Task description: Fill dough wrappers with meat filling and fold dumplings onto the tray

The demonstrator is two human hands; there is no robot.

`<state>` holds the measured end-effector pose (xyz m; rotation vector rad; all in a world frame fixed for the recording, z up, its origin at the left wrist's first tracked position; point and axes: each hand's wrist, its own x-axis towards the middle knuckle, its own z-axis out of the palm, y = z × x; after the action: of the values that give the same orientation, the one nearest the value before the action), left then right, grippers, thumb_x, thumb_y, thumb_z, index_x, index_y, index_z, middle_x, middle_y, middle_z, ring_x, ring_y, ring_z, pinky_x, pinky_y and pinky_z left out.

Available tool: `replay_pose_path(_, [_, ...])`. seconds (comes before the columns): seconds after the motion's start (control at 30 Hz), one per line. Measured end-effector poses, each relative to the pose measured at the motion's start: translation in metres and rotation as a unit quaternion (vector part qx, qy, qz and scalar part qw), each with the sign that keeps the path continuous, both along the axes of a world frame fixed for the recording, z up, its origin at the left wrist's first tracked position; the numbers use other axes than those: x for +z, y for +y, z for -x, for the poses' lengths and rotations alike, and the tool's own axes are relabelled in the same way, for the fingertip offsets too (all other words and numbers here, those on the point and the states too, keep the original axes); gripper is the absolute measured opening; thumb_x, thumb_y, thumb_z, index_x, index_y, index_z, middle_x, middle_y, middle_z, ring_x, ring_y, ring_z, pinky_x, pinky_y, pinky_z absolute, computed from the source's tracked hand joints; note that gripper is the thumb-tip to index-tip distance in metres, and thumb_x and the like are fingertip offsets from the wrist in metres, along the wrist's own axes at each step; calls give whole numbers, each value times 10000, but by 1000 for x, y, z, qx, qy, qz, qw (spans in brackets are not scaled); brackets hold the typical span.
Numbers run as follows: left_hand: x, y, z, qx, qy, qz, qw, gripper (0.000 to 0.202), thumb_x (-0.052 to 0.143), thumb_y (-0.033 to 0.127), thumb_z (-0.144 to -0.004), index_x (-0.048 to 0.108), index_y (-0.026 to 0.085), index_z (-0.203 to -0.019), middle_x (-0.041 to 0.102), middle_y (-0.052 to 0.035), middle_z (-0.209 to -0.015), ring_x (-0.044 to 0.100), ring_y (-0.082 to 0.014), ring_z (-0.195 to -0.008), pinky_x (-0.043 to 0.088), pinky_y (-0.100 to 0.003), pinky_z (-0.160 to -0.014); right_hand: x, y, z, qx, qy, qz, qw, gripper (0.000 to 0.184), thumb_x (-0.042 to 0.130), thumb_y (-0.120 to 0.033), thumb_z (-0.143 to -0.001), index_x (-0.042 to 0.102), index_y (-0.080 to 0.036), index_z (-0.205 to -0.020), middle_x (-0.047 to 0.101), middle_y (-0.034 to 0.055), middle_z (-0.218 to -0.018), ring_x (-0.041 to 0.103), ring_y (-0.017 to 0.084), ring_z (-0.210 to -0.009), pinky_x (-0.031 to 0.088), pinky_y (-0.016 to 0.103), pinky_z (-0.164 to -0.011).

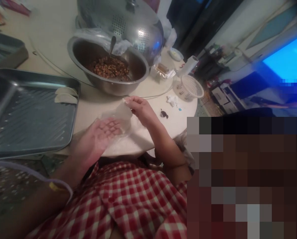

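Observation:
My right hand (140,107) pinches the edge of a thin, pale round dumpling wrapper (125,114) between thumb and fingertips. Below and to the left of it, my left hand (105,131) lies palm up with its fingers stretched out. It is beside or under the wrapper's lower part, and blur hides whether they touch. Clear plastic (115,141) seems to lie near the left fingers. Beyond both hands stands a large metal bowl (128,87) with brown minced filling (107,68) inside. A spoon (112,44) stands in the filling.
At left, a dark metal tray (39,122) holds a few folded dumplings (65,98). A big perforated steel colander (148,33) stands behind the bowl. To the right are a white plastic basket (189,88), a foil-topped box (163,71) and scraps of tissue (172,101).

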<state>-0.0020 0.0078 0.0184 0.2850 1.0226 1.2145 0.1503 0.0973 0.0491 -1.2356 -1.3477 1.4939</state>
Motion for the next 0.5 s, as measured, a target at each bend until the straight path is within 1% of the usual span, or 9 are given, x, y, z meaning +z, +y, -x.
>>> replay_pose_path(0.07, [6, 3, -3, -11, -85, 43, 995, 446, 343, 400, -1036, 686, 116, -1027, 744, -143, -1088, 690, -194, -1072, 554, -310, -966, 0, -8, 5, 43, -80, -128, 988, 90, 618, -215, -900, 650, -188, -820, 690, -8, -822, 615, 111, -751, 520, 237, -762])
replay_pose_path(0.1, [7, 5, -3, -10, -112, 50, 992, 487, 294, 413, -1047, 679, 117, -1021, 748, -139, -1056, 694, -196, -1065, 557, -319, -978, -2, -15, 7, 78, -138, -212, 964, 98, 611, -230, -918, 673, -191, -853, 719, 15, -889, 638, 132, -829, 526, 262, -819])
replay_pose_path(0.17, [9, 8, 0, -7, -148, 50, 988, 552, 220, 440, -1053, 671, 122, -1027, 754, -128, -979, 698, -215, -1052, 567, -362, -985, -12, -34, 10, 166, -256, -371, 877, 149, 583, -261, -958, 719, -202, -940, 748, 59, -998, 648, 175, -948, 514, 321, -915])
replay_pose_path(0.23, [10, 9, 6, -7, -158, 48, 986, 633, 163, 493, -1046, 670, 115, -1086, 759, -134, -969, 688, -257, -1097, 581, -425, -974, -23, -55, 10, 238, -320, -484, 779, 195, 552, -238, -980, 737, -222, -1040, 756, 73, -1057, 645, 199, -972, 510, 363, -921])
replay_pose_path(0.27, [10, 8, 9, -4, -155, 44, 987, 671, 147, 521, -1039, 668, 107, -1127, 762, -143, -992, 674, -280, -1140, 587, -450, -963, -27, -65, 7, 256, -330, -517, 747, 216, 549, -239, -985, 729, -228, -1103, 751, 75, -1124, 644, 209, -1023, 508, 378, -935])
replay_pose_path(0.3, [10, 7, 11, 3, -150, 35, 988, 697, 145, 547, -1031, 666, 103, -1164, 764, -149, -1026, 656, -298, -1185, 594, -467, -951, -30, -73, 4, 251, -319, -550, 730, 227, 552, -235, -983, 724, -229, -1131, 749, 74, -1157, 646, 214, -1057, 509, 382, -939])
replay_pose_path(0.37, [11, 5, 13, 21, -142, -3, 990, 689, 189, 582, -1020, 669, 123, -1202, 761, -142, -1111, 616, -310, -1265, 607, -465, -933, -27, -83, -6, 197, -268, -591, 735, 234, 579, -224, -959, 717, -217, -1149, 760, 77, -1163, 666, 221, -1073, 520, 385, -942])
replay_pose_path(0.43, [13, 4, 13, 30, -146, -48, 988, 645, 267, 610, -1007, 686, 157, -1194, 747, -126, -1199, 588, -302, -1314, 618, -441, -929, -15, -83, -17, 110, -221, -583, 774, 251, 571, -177, -942, 712, -221, -1146, 782, 77, -1087, 699, 208, -1005, 544, 380, -901])
replay_pose_path(0.5, [16, 7, 10, 24, -157, -84, 984, 632, 325, 639, -987, 698, 169, -1186, 724, -124, -1270, 564, -299, -1348, 623, -423, -939, 1, -75, -27, 14, -207, -539, 816, 225, 548, -180, -955, 721, -243, -1083, 793, 56, -985, 715, 191, -916, 555, 378, -852])
